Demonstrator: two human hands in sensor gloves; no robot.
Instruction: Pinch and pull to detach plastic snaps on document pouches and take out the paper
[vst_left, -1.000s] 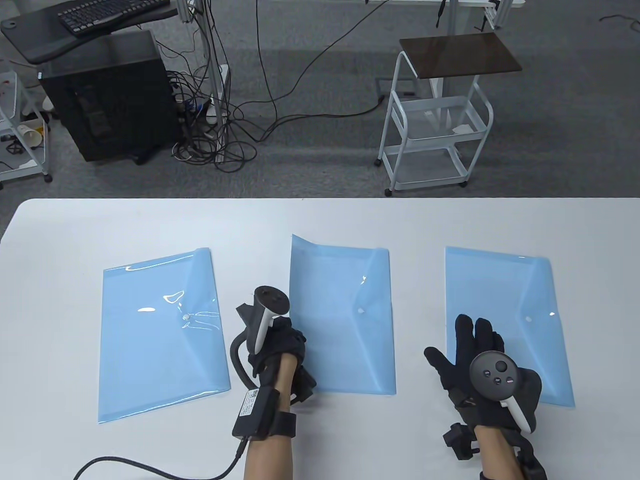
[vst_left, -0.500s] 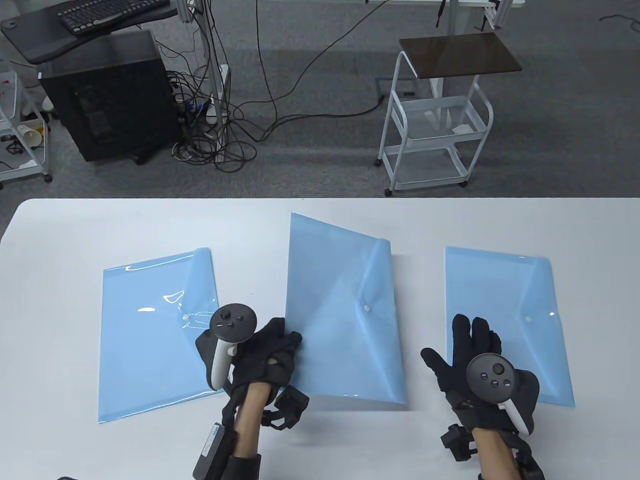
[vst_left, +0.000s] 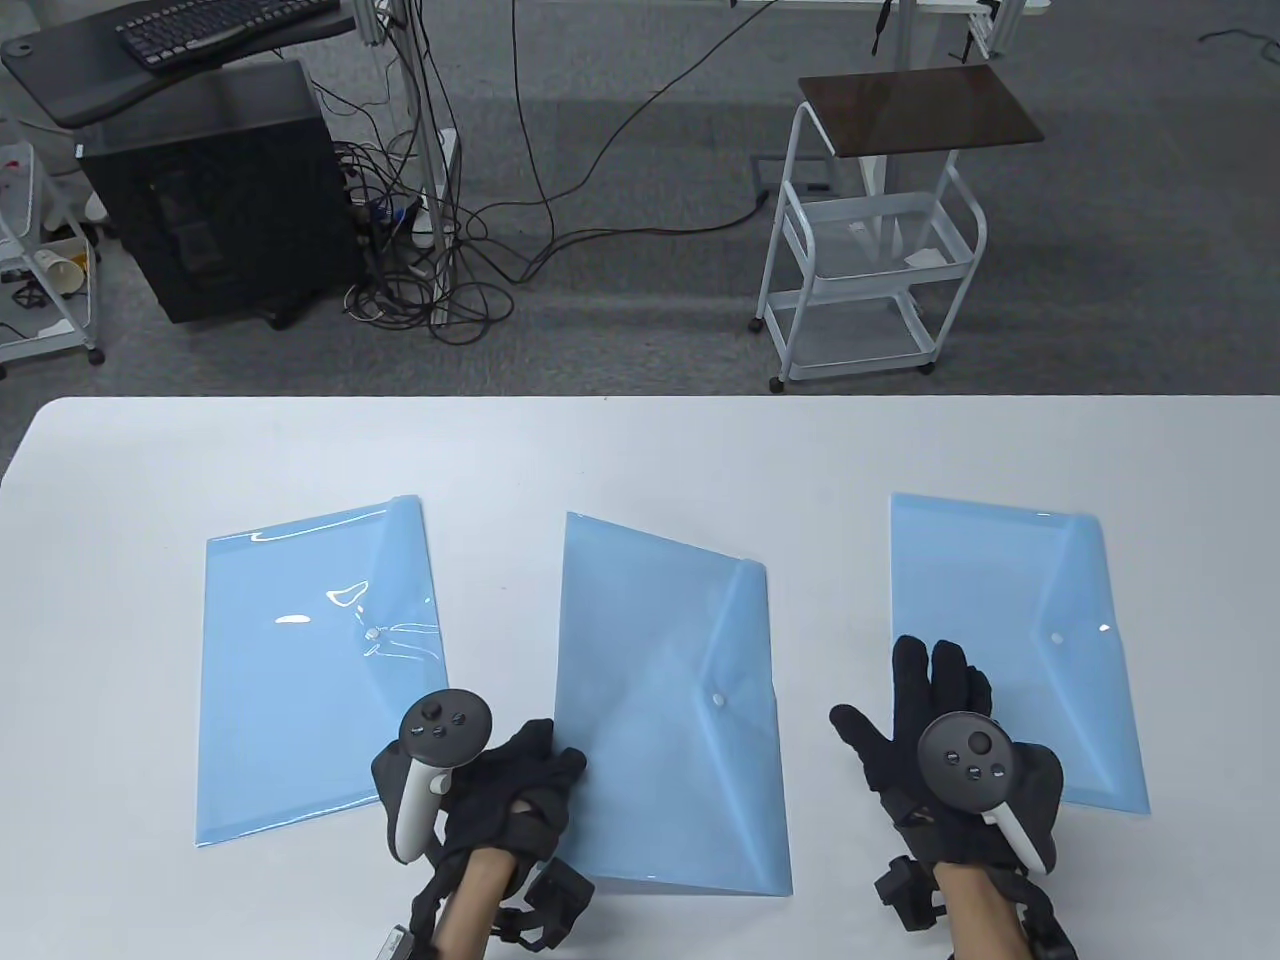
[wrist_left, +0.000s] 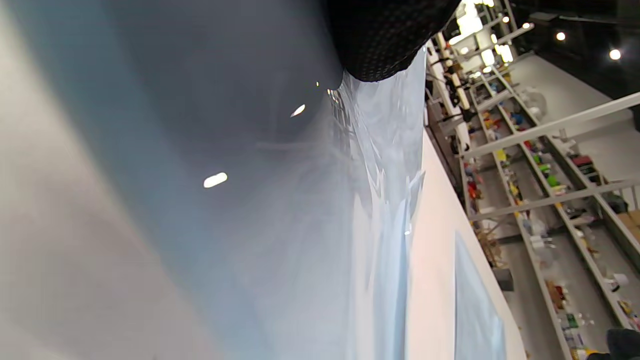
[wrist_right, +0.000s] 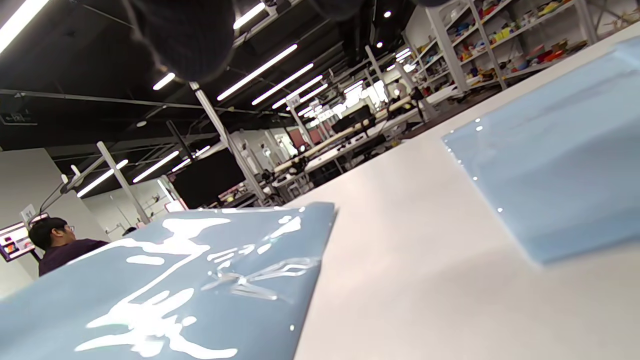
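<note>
Three blue document pouches lie on the white table (vst_left: 640, 450). My left hand (vst_left: 553, 768) grips the left edge of the middle pouch (vst_left: 660, 640), thumb on top, and holds that side raised off the table. Its white snap (vst_left: 718, 699) is closed. In the left wrist view the pouch's surface (wrist_left: 300, 200) fills the frame under a gloved finger (wrist_left: 385, 40). My right hand (vst_left: 930, 685) lies flat with straight fingers on the near left corner of the right pouch (vst_left: 1010, 580), whose snap (vst_left: 1057, 637) is closed. The left pouch (vst_left: 310, 660) lies untouched with its snap (vst_left: 373, 632) closed.
Beyond the table's far edge stand a white wire cart (vst_left: 870, 250) and a black computer case (vst_left: 215, 190) with tangled cables (vst_left: 440, 260). In the right wrist view a person (wrist_right: 55, 245) sits far off at the left.
My left hand turned palm down, took the middle pouch's left edge, lifted it and drew the pouch toward me. The right hand slid slightly nearer on the right pouch.
</note>
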